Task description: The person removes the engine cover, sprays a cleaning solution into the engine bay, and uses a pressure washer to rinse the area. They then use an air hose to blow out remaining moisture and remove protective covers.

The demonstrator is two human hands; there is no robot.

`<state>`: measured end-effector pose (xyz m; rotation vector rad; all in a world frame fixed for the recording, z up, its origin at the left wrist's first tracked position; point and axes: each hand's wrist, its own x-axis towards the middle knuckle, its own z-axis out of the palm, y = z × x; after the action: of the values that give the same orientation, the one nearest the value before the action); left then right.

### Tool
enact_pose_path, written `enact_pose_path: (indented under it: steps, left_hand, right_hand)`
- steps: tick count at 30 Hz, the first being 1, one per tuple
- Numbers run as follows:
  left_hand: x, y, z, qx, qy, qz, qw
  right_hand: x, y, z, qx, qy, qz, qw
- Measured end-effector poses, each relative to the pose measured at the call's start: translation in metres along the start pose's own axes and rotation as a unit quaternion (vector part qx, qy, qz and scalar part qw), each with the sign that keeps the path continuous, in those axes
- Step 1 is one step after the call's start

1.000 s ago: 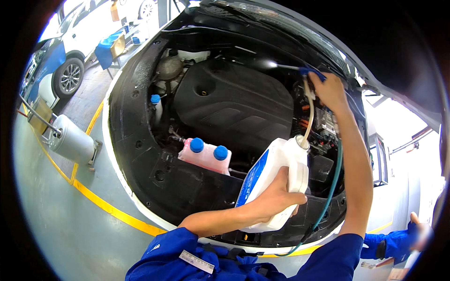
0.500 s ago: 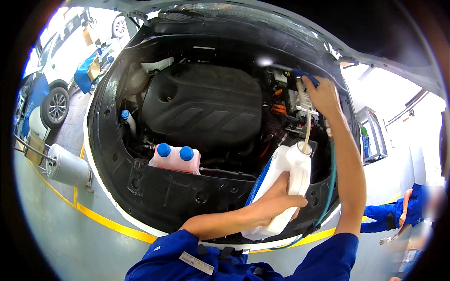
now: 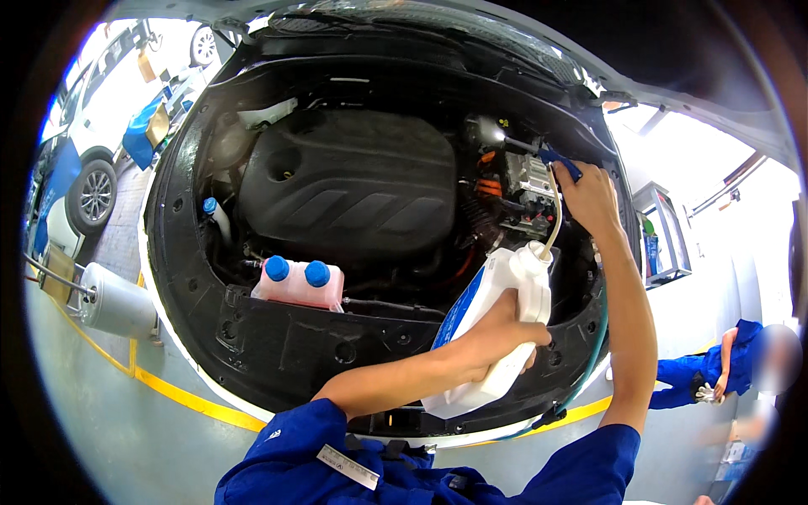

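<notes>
My left hand (image 3: pixel 497 341) is wrapped round the handle of a white plastic jug (image 3: pixel 484 391) with a blue label. The jug tilts over the front right of the engine bay. From its open mouth a pale flexible tube (image 3: pixel 556 220) runs up to a blue spray gun (image 3: pixel 562 162). My right hand (image 3: pixel 593 200) grips that gun, its fingers partly hidden. The gun's thin nozzle (image 3: pixel 523 146) points left, toward a bright white spot (image 3: pixel 488 130) that could be spray or glare. Below the gun lie a silver metal unit (image 3: pixel 530 177) and orange cables (image 3: pixel 488 185).
A black engine cover (image 3: pixel 353 185) fills the bay's middle. Toward the front left stands a pink reservoir (image 3: pixel 295 290) with two blue caps. A teal hose (image 3: pixel 599 337) passes beneath my right forearm. A co-worker in blue (image 3: pixel 715 366) is at the right; a silver tank (image 3: pixel 118 301) stands left.
The view has shifted slightly, moving the engine bay left. My right hand and the spray gun sit a little lower and farther right. The bright spot by the nozzle is larger. Both grips remain.
</notes>
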<state>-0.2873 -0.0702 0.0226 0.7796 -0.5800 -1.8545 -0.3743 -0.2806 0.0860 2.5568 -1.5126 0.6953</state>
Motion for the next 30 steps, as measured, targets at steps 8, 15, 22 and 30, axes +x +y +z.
enact_pose_path:
  steps: [8, 15, 22, 30]
  left_hand:
    - [0.016, 0.001, -0.007, -0.027, -0.013, 0.013, 0.999]
    - [-0.016, 0.022, -0.031, -0.019, 0.027, 0.048, 0.998]
    - [-0.083, 0.047, -0.085, -0.039, 0.068, 0.101, 0.992]
    - [-0.152, 0.084, -0.138, 0.063, 0.117, 0.111, 0.985]
  right_hand:
    - [0.024, 0.004, -0.019, -0.004, 0.037, 0.043, 0.998]
    - [0.076, -0.082, 0.000, 0.123, 0.031, -0.003, 0.992]
    - [0.102, -0.218, 0.031, 0.159, 0.011, -0.081, 0.984]
    - [0.107, -0.364, 0.066, 0.245, 0.008, -0.173, 0.954]
